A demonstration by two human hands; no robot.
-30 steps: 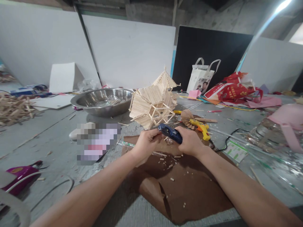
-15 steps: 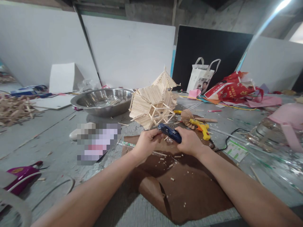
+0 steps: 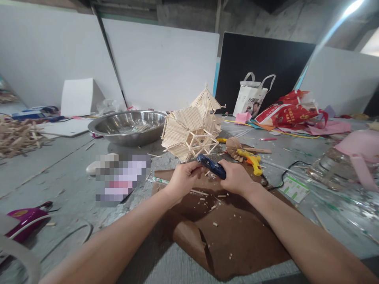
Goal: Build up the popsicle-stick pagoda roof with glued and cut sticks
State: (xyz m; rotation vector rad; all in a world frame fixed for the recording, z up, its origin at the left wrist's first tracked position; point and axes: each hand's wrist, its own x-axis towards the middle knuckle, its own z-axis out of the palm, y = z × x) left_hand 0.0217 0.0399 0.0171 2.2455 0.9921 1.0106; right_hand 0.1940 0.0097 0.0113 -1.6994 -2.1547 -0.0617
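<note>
My right hand [image 3: 235, 178] is closed around the blue-handled cutters [image 3: 211, 165], held just above a brown paper sheet [image 3: 227, 228]. My left hand [image 3: 183, 177] is closed in a pinch at the tool's tip; what it holds is too small to make out. Small wood offcuts lie scattered on the paper beneath both hands. Just behind the hands stands a model house of wooden sticks [image 3: 192, 128] with a pointed roof.
A steel bowl [image 3: 127, 126] sits to the left of the model. A yellow glue gun [image 3: 250, 159] with a black cord lies to the right. Loose sticks [image 3: 17, 136] pile at far left. A white bag [image 3: 253, 96], red wrapping [image 3: 288, 112] and a clear bottle [image 3: 334, 165] crowd the right side.
Almost nothing differs. Both hands and the cutters have shifted very slightly up and away, keeping the same grip.
</note>
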